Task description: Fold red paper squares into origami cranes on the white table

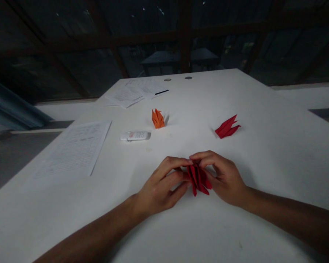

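Between my two hands is a piece of folded red paper (199, 179), an origami piece with several layered flaps whose points face down toward me. My left hand (166, 186) grips its left side, thumb below and fingers along the upper edge. On the other side my right hand (224, 177) is closed on it, with the fingertips at the top edge and the thumb partly hidden behind the flaps. Beyond my hands stand an orange origami figure (158, 119) and, to the right, a red origami figure (227, 126) with pointed tips.
A white marker-like object with printed labels (135, 136) lies left of the orange figure. A written sheet (76, 146) rests at the table's left side, and more papers (131, 93) lie at the back left. Two round grommets (167, 79) sit near the white table's (263, 153) far edge, before dark windows.
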Demonstrator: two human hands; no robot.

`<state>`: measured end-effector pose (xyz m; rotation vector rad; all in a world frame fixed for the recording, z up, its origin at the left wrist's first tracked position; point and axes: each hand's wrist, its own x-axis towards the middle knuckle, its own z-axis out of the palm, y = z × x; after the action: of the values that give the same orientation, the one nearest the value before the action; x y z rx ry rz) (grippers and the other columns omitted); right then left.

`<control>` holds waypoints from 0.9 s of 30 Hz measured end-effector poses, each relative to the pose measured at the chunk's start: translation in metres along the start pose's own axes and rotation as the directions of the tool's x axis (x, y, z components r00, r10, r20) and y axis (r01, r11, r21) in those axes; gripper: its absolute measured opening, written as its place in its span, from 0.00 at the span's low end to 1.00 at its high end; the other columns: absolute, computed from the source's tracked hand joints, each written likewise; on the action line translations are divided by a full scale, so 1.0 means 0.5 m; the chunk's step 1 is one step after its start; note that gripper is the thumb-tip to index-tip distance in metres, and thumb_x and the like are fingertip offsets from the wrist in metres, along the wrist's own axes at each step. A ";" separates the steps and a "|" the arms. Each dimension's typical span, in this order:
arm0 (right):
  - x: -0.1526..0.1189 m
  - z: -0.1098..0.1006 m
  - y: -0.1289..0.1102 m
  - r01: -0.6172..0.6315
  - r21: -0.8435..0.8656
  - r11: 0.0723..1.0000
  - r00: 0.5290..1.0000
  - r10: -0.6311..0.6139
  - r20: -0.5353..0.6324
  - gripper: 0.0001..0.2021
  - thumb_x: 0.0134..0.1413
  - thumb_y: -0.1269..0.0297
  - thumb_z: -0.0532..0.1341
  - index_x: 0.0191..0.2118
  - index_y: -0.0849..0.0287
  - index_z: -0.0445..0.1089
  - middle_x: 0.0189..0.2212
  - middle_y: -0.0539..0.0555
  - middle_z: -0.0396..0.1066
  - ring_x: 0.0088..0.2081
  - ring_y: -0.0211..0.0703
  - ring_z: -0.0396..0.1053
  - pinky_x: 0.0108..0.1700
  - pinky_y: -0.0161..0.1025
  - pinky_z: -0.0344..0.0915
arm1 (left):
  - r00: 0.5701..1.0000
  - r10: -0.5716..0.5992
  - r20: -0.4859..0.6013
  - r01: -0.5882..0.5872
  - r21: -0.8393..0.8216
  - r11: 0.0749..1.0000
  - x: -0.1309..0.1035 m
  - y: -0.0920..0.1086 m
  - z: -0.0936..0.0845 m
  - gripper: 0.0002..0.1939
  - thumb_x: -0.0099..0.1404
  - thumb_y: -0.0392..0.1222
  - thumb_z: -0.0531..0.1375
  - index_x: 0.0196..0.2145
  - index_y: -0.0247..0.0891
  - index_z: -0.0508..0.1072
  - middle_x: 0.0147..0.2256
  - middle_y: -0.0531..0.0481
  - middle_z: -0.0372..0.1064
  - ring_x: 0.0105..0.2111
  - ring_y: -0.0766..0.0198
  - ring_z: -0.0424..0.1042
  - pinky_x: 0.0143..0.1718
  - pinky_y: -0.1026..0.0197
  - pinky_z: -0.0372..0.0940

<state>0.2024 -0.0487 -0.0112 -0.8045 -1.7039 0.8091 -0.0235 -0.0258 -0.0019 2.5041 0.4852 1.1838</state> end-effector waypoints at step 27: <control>0.011 0.003 -0.009 0.211 -0.077 0.974 0.977 -0.210 0.023 0.12 0.62 0.76 0.60 0.43 0.48 0.70 0.45 0.54 0.79 0.46 0.48 0.76 0.47 0.49 0.73 | 0.998 0.018 -0.063 -0.018 0.013 1.000 -0.001 -0.003 -0.006 0.14 0.61 0.26 0.61 0.43 0.37 0.70 0.47 0.41 0.70 0.47 0.56 0.72 0.44 0.54 0.74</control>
<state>0.1993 -0.0468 -0.0052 -0.6583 -1.8082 0.6065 -0.0266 -0.0243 -0.0010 2.4926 0.4882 1.2738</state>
